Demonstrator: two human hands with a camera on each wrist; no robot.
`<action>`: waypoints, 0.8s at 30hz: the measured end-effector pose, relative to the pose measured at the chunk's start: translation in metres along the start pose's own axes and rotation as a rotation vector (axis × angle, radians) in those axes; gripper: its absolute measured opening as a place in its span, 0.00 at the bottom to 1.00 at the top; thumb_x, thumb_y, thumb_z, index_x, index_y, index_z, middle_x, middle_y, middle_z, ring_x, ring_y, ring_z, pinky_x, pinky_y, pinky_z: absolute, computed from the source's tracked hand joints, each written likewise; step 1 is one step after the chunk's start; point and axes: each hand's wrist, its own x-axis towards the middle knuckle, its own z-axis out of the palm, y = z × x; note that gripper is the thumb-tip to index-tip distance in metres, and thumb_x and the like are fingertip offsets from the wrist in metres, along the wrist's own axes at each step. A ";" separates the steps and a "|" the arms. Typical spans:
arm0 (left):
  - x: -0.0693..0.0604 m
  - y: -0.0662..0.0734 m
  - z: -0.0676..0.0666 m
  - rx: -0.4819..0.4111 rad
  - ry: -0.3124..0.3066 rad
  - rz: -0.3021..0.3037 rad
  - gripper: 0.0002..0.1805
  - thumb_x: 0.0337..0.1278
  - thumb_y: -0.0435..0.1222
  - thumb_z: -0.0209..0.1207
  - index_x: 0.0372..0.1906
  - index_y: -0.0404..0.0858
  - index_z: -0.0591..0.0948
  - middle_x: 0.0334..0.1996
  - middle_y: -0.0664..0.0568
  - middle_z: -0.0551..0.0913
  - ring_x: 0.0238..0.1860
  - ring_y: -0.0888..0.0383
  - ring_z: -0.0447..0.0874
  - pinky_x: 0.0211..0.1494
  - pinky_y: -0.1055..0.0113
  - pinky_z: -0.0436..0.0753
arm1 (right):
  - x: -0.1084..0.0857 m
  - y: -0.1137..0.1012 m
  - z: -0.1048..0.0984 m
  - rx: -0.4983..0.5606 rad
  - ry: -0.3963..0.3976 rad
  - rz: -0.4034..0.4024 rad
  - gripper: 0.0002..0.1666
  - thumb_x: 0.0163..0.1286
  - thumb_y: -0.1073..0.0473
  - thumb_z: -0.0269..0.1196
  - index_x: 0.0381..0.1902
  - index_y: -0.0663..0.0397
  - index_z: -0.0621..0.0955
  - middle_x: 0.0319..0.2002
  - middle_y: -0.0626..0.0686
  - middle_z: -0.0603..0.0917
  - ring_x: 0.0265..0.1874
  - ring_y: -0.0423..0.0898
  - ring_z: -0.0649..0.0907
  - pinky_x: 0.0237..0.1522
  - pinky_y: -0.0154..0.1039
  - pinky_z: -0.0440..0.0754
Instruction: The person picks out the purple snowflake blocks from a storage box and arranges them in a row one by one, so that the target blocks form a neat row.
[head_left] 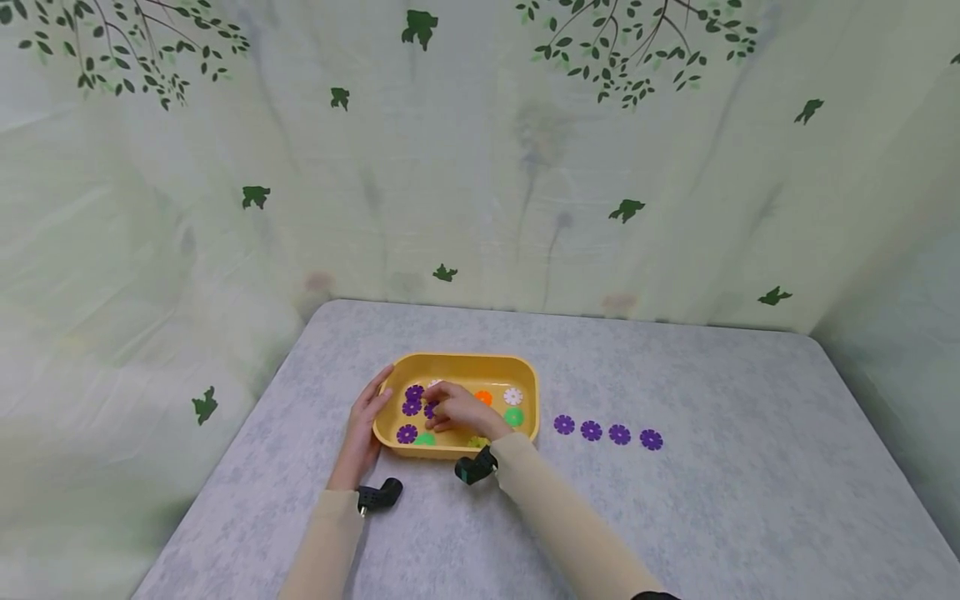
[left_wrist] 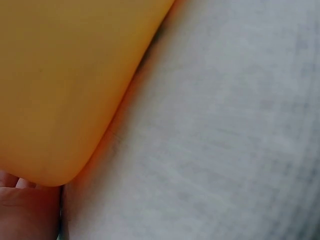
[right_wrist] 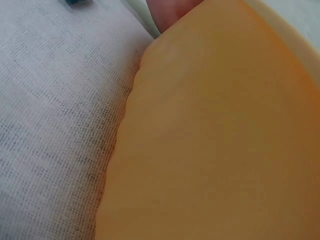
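A yellow tray [head_left: 462, 360] on the table holds flower-shaped pieces in purple, green, orange, white and yellow. My left hand [head_left: 365, 417] grips its left side, with fingers along the outer wall and thumb at the rim. Over the tray, my right hand [head_left: 462, 410] reaches in with bent fingers and thumb apart. A purple flower piece [head_left: 430, 410] lies between these fingertips, partly hidden; I see nothing held. More purple pieces [head_left: 407, 433] lie left of it. The right wrist view shows mostly the tray's outer wall [right_wrist: 210, 125].
Right of the tray, several purple flower pieces [head_left: 591, 430] form a row on the grey table [head_left: 712, 500]. Inside the tray's right part lie a white piece [head_left: 513, 396] and a green piece [head_left: 513, 417]. A leaf-patterned curtain [head_left: 480, 167] stands behind the table.
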 end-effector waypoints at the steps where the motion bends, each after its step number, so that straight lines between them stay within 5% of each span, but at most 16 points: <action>1: 0.000 0.000 0.000 -0.004 0.001 -0.001 0.26 0.73 0.39 0.48 0.72 0.42 0.62 0.73 0.54 0.56 0.71 0.57 0.53 0.69 0.65 0.61 | 0.000 0.001 0.000 -0.014 0.000 0.003 0.21 0.66 0.74 0.50 0.57 0.65 0.74 0.51 0.59 0.77 0.35 0.51 0.83 0.42 0.40 0.84; 9: 0.000 0.000 0.001 -0.011 0.004 0.002 0.26 0.73 0.38 0.48 0.72 0.42 0.62 0.73 0.53 0.56 0.71 0.56 0.52 0.70 0.63 0.60 | 0.001 0.002 -0.001 -0.163 0.000 -0.037 0.13 0.64 0.75 0.55 0.47 0.68 0.78 0.30 0.57 0.79 0.23 0.46 0.79 0.30 0.35 0.83; 15: 0.001 -0.001 0.000 -0.003 0.005 0.010 0.26 0.72 0.38 0.48 0.72 0.41 0.62 0.73 0.53 0.57 0.71 0.57 0.52 0.69 0.64 0.61 | -0.004 0.003 -0.001 -0.304 0.067 -0.041 0.03 0.66 0.70 0.59 0.37 0.61 0.78 0.26 0.52 0.77 0.20 0.43 0.75 0.23 0.30 0.76; 20: 0.000 -0.001 0.000 -0.016 -0.007 0.006 0.26 0.72 0.39 0.49 0.72 0.42 0.63 0.72 0.54 0.57 0.71 0.57 0.53 0.69 0.65 0.62 | -0.015 -0.002 -0.013 -0.237 0.060 -0.130 0.07 0.67 0.69 0.59 0.42 0.64 0.78 0.25 0.53 0.76 0.20 0.46 0.77 0.24 0.34 0.78; 24: 0.000 -0.001 0.000 -0.020 -0.010 0.010 0.27 0.72 0.38 0.49 0.72 0.41 0.62 0.73 0.53 0.56 0.72 0.56 0.52 0.69 0.65 0.61 | -0.028 -0.007 -0.032 -0.147 0.029 -0.187 0.10 0.68 0.69 0.58 0.46 0.67 0.78 0.28 0.54 0.77 0.25 0.50 0.82 0.34 0.45 0.85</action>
